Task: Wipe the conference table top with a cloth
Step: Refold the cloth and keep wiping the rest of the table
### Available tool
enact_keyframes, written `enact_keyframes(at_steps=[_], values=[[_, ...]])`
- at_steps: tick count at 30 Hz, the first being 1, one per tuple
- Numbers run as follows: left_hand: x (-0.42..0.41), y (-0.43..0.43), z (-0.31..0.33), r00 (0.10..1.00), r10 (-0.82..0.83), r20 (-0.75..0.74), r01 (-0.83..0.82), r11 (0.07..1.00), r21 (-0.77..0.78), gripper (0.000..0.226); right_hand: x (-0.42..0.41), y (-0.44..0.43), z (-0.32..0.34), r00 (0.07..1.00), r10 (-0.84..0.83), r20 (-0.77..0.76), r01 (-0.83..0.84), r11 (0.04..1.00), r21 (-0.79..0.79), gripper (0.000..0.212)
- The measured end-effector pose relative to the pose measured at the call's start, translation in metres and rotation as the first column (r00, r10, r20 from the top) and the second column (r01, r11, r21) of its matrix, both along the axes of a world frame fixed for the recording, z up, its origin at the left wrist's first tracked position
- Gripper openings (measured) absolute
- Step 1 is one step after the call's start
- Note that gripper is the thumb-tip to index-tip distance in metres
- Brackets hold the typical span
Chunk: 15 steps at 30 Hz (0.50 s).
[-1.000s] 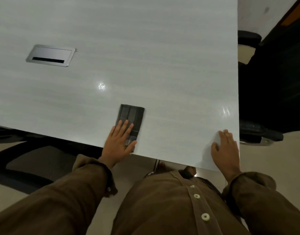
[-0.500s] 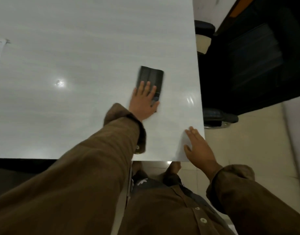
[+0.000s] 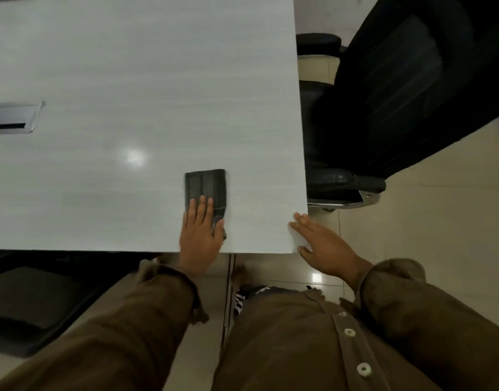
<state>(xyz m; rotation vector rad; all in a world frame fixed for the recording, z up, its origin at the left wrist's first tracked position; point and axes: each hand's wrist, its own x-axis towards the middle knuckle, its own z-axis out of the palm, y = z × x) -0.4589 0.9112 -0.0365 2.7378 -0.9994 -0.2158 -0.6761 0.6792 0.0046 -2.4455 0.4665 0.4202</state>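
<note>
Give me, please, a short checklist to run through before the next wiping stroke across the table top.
1. Cloth lies flat and folded on the table top: ok.
2. Left hand is pressed flat on the cloth's near end: ok.
3. Right hand braces the table's near right corner, clear of the cloth: ok.
4. Surface ahead is free of loose items: ok; only the cable box sits far left.
5. Chair stands off the right edge: ok.
6. Cloth clean or damp enough: cannot tell.
</note>
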Motion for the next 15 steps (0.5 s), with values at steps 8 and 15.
enact_keyframes(at_steps=[8, 15], values=[[-0.116, -0.082, 0.008, 0.995, -0.058, -0.083, 0.065, 0.994, 0.082, 0.06, -0.017, -0.025, -0.005, 0.99, 0.127, 0.069, -0.127, 0.992, -0.005, 0.062], [-0.1, -0.042, 0.025, 0.97, -0.219, -0.103, 0.239, 0.939, 0.246, 0.062, -0.032, -0.021, -0.011, 0.989, 0.079, 0.124, -0.084, 0.996, 0.034, 0.07]])
